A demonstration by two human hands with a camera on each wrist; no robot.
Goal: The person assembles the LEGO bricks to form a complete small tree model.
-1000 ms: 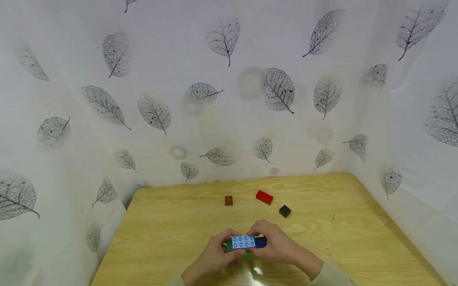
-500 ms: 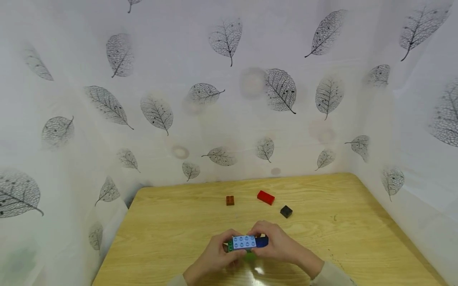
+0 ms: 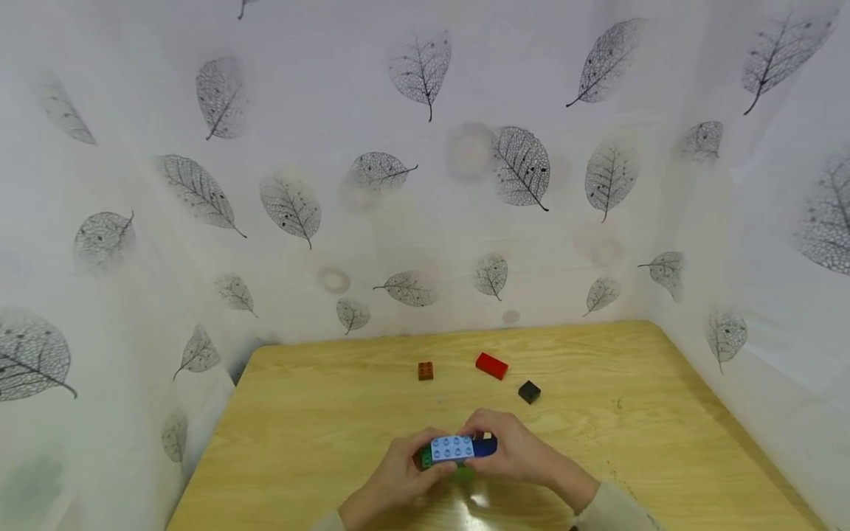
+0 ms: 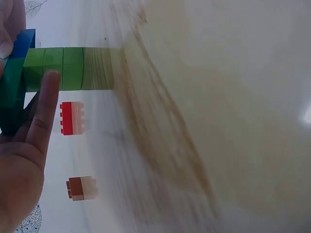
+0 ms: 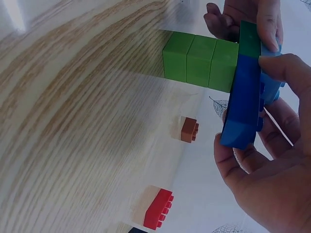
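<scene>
Between both hands stands a T-shaped stack of toy building bricks, with a light blue brick (image 3: 452,448) on top. Beneath it, a dark green brick (image 4: 12,90) and a dark blue brick (image 5: 243,107) lie end to end. A column of light green bricks (image 5: 198,60) carries them and reaches down to the table. My left hand (image 3: 397,468) grips the stack at its dark green end, thumb at the near side. In the left wrist view one of its fingers lies against the green column. My right hand (image 3: 514,453) holds the dark blue end between thumb and fingers.
Farther back on the glossy wood-grain table (image 3: 319,413) lie a brown brick (image 3: 425,371), a red brick (image 3: 491,366) and a black brick (image 3: 529,391), each apart from the others. A white leaf-print sheet (image 3: 425,221) surrounds the back and sides.
Both hands keep their hold on the stack in nearly the same place. The head view shifts only very slightly; no loose brick has moved on the table.
</scene>
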